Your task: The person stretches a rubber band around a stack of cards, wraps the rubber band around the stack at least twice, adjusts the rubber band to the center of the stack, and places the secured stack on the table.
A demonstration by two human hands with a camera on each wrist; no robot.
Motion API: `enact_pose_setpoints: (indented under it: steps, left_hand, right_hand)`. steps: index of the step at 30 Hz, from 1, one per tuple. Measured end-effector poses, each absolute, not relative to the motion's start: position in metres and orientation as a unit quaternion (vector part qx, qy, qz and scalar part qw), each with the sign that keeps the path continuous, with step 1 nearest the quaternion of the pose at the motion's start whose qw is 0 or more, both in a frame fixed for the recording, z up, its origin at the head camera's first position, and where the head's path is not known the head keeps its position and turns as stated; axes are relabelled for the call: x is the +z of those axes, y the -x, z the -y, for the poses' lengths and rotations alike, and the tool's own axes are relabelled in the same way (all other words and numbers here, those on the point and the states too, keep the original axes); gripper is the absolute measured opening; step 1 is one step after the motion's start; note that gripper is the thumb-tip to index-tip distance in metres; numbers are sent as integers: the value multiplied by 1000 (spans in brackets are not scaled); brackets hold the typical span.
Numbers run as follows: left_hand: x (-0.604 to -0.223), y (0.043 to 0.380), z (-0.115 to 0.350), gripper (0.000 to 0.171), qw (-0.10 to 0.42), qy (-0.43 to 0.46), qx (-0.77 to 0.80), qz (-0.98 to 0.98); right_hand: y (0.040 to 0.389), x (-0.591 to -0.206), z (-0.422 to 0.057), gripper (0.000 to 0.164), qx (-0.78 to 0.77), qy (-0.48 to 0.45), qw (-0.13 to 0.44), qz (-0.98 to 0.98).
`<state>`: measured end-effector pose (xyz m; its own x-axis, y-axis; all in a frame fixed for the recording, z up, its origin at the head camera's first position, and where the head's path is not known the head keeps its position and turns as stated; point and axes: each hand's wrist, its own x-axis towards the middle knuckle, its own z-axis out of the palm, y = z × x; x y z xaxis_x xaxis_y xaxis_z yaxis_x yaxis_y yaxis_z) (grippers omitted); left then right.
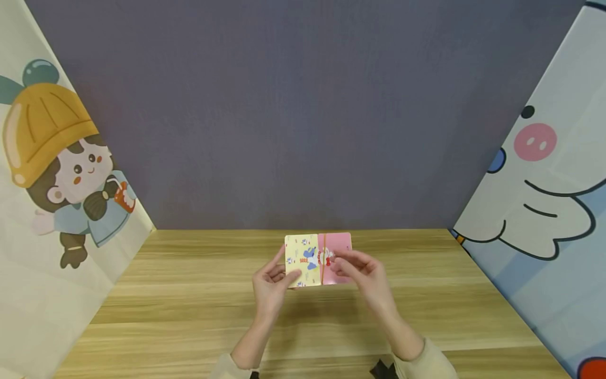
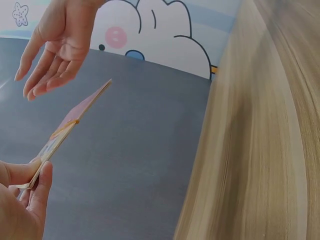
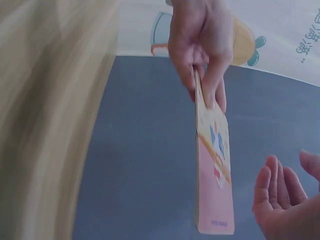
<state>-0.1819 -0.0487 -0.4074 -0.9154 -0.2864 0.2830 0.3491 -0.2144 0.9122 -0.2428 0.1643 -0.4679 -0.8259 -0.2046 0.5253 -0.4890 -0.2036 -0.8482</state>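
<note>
A small, thin notebook (image 1: 303,247) with a yellow half and a pink half is held up above the table. An orange elastic band (image 1: 324,271) runs across it close to where the colours meet. My left hand (image 1: 270,290) grips the yellow end, its thumb on the cover and the other fingers behind, as the left wrist view also shows. Beside the pink half is my right hand (image 1: 366,271), fingers loosely bent. In the right wrist view a gap separates this right hand (image 3: 282,200) from the notebook (image 3: 215,195), and nothing lies in it.
The wood-grain table (image 1: 189,316) spreads below both hands. A dark grey panel (image 1: 303,116) rises behind it. Cartoon-printed sheets flank it, one on the left (image 1: 28,295) and one on the right (image 1: 535,284). A black object (image 1: 384,370) shows by the right sleeve.
</note>
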Motion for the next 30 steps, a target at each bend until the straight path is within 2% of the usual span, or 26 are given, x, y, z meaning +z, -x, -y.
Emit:
enact_pose_setpoints:
  steps: [8,9,11,19,26,30]
  left_hand:
    - [-393,172,48,56,196,27,-776,599]
    - [-391,170,47,56,195,26,-775,600]
    - [-391,170,47,57,192,24,-776,601]
    - [-392,169,46,57,186,22,-774,605]
    - [-398,172,46,57,184,20,-770,610]
    - [-409,178,47,59,183,22,-777,602]
  right_hand:
    - [224,-385,-148,23,683,-265,187,654]
    - [214,-364,-143,22,666,-250,191,676]
    - [209,-348,-140,20,632,-227,191,716]
    - [217,-331,-137,25,542,-250,190,780]
    - [247,-350,-148,27,507,-266,186,798]
    - [253,-352,-151,28,497,-261,151,814]
